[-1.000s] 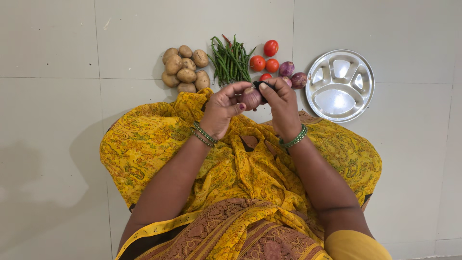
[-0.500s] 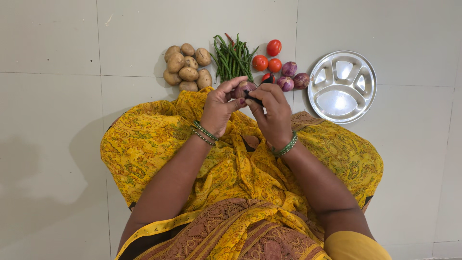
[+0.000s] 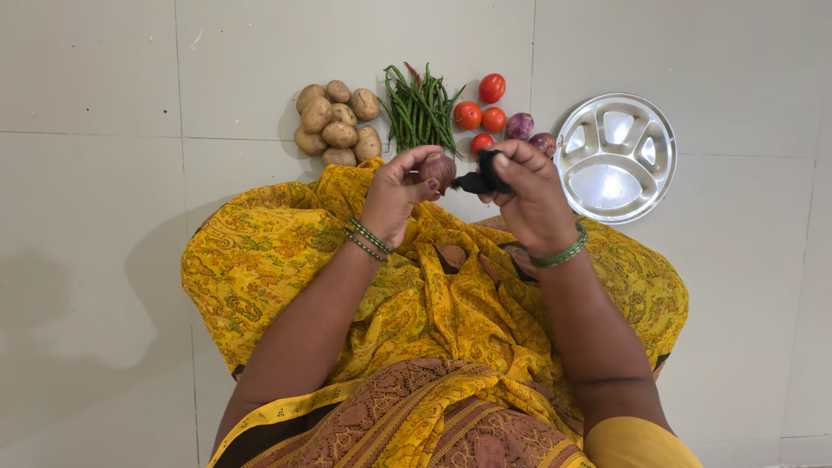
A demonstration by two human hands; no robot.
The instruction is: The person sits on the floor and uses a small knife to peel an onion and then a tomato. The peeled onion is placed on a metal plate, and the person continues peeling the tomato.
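Observation:
My left hand [image 3: 400,192] grips a small purple-brown onion [image 3: 440,170] above my lap. Close beside it, my right hand [image 3: 530,198] holds a small black-handled tool [image 3: 485,176], likely a knife, whose tip points at the onion. Both wrists carry green bangles. I sit on the floor in a yellow patterned garment [image 3: 433,295]. Bits of onion skin [image 3: 451,256] lie on the cloth below my hands.
On the tiled floor ahead lie a heap of potatoes [image 3: 336,124], a bunch of green beans [image 3: 420,108], three tomatoes [image 3: 482,108] and two purple onions [image 3: 530,132]. A round steel compartment plate [image 3: 617,158] rests at the right.
My hands have drawn slightly apart. The right hand has turned so that the black tool shows between its fingers. The onion stays in the left hand.

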